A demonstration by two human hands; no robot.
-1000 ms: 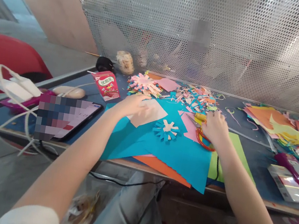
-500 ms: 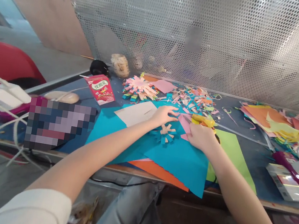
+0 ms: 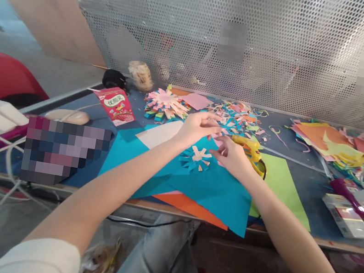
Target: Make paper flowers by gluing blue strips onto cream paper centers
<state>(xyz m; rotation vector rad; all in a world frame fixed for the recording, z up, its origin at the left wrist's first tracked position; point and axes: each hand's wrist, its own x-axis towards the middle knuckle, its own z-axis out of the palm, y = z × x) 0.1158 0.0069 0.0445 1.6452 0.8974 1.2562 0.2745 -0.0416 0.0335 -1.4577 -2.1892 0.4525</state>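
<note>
My left hand and my right hand meet just above the table, both with fingers pinched on a small pink paper piece between them. Right below them a small blue and cream paper flower lies on a large blue sheet. Yellow-handled scissors lie loose on the table just right of my right hand. A cream sheet rests to the left of my left hand.
A green sheet and an orange sheet stick out from under the blue one. Behind are a layered paper flower, paper scraps, a red carton and a perforated metal screen. Coloured paper stacks lie right.
My right hand left the scissors on the table and moved left. My left hand came off the cream sheet and moved right; both hands now meet over the small flower.
</note>
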